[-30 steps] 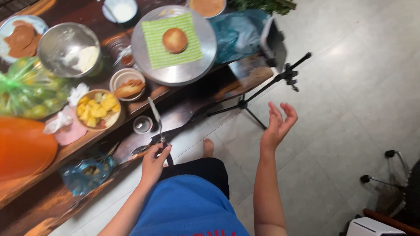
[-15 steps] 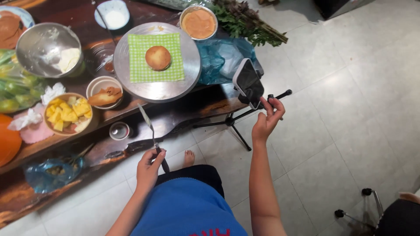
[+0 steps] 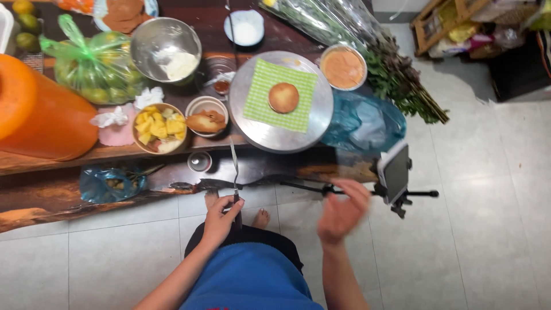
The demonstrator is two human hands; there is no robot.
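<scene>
Head view looks straight down for me: my left hand is closed around the dark handle of a long thin metal spatula, whose blade points up over the front edge of the dark wooden table. My right hand hangs blurred in the air, fingers loosely spread and holding nothing, just left of a phone on a black tripod that stands off the table's right end. Pale floor tiles lie open to the right and below. Beyond the blade sits a round silver turntable carrying a green checked cloth and a small round brown cake. Crumpled blue plastic bags lie beside the turntable and on the table's lower ledge; a green plastic bag of fruit sits at upper left.
</scene>
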